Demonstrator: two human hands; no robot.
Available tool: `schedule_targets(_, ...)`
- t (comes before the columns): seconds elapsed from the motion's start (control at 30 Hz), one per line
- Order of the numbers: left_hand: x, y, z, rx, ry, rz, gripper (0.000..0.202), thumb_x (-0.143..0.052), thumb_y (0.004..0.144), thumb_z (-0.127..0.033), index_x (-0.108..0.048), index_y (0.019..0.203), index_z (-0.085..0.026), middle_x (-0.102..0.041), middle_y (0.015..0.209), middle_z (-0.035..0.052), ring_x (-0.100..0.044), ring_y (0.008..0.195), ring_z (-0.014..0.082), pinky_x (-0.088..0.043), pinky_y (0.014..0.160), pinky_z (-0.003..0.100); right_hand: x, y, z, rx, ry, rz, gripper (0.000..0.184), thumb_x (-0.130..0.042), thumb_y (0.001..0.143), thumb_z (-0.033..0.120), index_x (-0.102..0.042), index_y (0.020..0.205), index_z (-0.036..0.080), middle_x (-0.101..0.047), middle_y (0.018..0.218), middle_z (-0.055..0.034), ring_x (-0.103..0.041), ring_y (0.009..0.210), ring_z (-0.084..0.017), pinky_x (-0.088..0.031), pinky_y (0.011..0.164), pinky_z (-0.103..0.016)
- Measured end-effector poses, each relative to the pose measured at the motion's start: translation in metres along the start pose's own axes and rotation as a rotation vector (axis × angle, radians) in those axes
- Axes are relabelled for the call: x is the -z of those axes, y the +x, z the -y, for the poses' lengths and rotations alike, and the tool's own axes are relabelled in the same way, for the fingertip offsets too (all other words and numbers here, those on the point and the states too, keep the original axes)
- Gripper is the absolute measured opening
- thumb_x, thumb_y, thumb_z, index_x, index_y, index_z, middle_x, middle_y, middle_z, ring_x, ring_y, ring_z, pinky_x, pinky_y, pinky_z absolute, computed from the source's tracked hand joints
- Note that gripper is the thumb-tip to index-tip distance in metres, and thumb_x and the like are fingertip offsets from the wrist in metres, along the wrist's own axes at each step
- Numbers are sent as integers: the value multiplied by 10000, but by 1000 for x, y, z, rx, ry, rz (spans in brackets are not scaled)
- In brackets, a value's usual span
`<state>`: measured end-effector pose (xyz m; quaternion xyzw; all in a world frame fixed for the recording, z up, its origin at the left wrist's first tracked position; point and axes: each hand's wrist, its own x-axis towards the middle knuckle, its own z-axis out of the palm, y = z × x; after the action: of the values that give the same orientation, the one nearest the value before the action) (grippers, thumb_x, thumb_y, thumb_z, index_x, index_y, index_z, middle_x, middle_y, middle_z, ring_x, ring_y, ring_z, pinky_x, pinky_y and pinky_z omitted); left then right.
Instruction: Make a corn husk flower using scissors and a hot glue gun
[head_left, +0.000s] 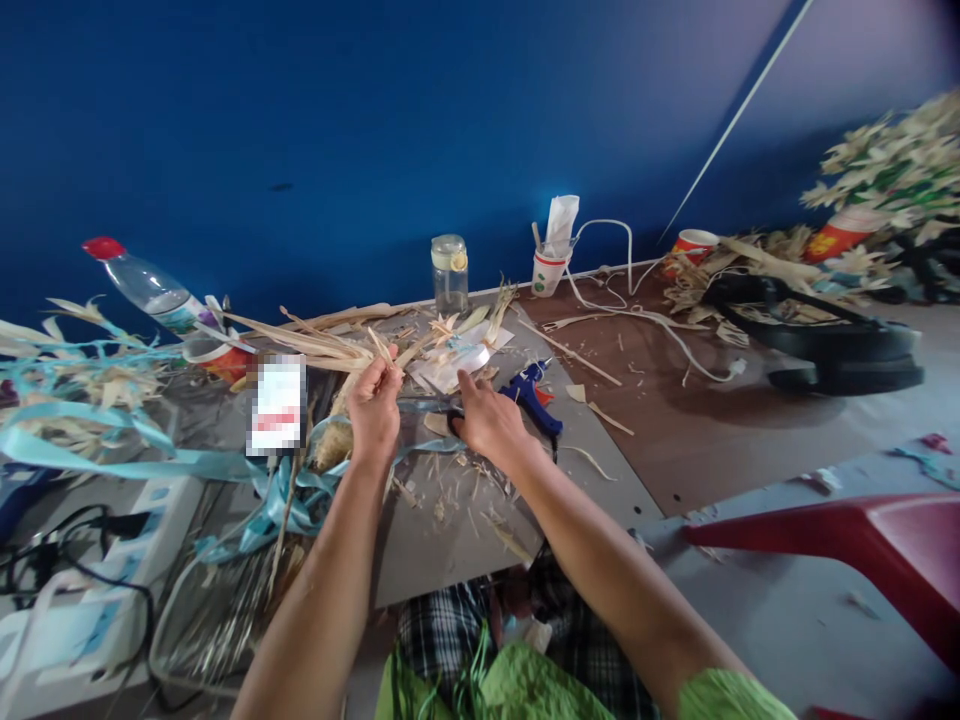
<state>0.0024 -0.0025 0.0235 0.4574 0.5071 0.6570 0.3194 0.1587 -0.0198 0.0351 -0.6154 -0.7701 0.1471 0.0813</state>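
Left hand (373, 408) pinching dried husk strips (330, 350), right hand (487, 425) apparently gripping scissors (439, 408)

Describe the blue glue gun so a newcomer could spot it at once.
Start at the grey board on the floor before the blue wall. Just beyond the right hand lies the glue gun. It is the only dark blue tool among the pale straw scraps.
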Motion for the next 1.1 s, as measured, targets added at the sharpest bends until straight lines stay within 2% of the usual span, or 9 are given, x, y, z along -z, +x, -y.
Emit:
schedule_targets(0.17, -4, 0, 2, 30, -58, 36, 244, -699, 668, -247, -682, 900, -174, -612, 743, -13, -511, 651, 99, -438, 667, 205, 2, -3, 2, 56, -76, 3, 511, -524, 776, 301, -416, 1243, 124, -641, 1041, -157, -624, 956, -291, -466, 765, -376)
schedule_targets(0.3, -6, 0, 11, 46, -103, 4, 271, -726, 629, -237, -626, 872, -171, -601, 721, -12, -534, 651, 95, -426, 646, 201, 2, -3, 3, 63, -113, -104, 366, -531, 771, 324, -521, 1077, 122, -597, 1122, -195, -568, 1066, -301, -449, 805, -375)
schedule_targets(0.37, -6, -1, 11, 52, -75, 14, 246, -722, 635, -237, -613, 844, -166, -592, 700, -15, -524, 633, 90, -414, 632, 199, 2, -1, 3, 48, -108, -117, 345, -525, 773, 312, -524, 1058, 117, -603, 1118, -200, -576, 1058, -298, -446, 802, -371)
schedule_targets(0.5, -6, -3, 5, 74, -42, 55, 176, -719, 639, -226, -619, 770, -163, -584, 686, -15, -505, 619, 90, -399, 622, 201, 1, 2, 3, 13, -77, -28, 342, -488, 793, 261, -497, 1106, 124, -690, 931, -140, -653, 890, -267, -434, 798, -365)
schedule_targets(0.73, -8, -6, -1, 91, -76, 88, 151, -723, 615, -207, -637, 733, -166, -583, 677, -13, -510, 627, 101, -412, 644, 223, -1, 6, -2, 69, -37, 59, 285, -486, 782, 262, -567, 1040, 172, -693, 1006, -119, -637, 983, -262, -418, 809, -343)
schedule_targets(0.87, -9, -6, 0, 102, -77, 85, 164, -728, 612, -213, -636, 739, -167, -589, 685, -11, -516, 640, 107, -415, 650, 225, -2, 6, -2, 80, 24, -18, 439, -510, 762, 273, -492, 1188, 169, -654, 1113, -126, -609, 1030, -268, -409, 810, -341)
schedule_targets(0.93, -9, -6, 0, 107, -67, 91, 176, -729, 614, -215, -632, 751, -164, -591, 691, -9, -515, 640, 105, -413, 648, 223, -4, 6, 0, 64, 55, -65, 475, -494, 769, 245, -440, 1234, 163, -660, 1094, -119, -615, 1007, -257, -399, 807, -335)
schedule_targets(1.1, -9, -5, 3, 112, -87, 81, 230, -739, 606, -226, -598, 777, -166, -588, 703, -12, -520, 640, 100, -398, 625, 211, -9, 7, 3, 62, 67, -73, 293, -446, 771, 162, -535, 1048, 203, -704, 926, -53, -649, 879, -222, -375, 779, -307)
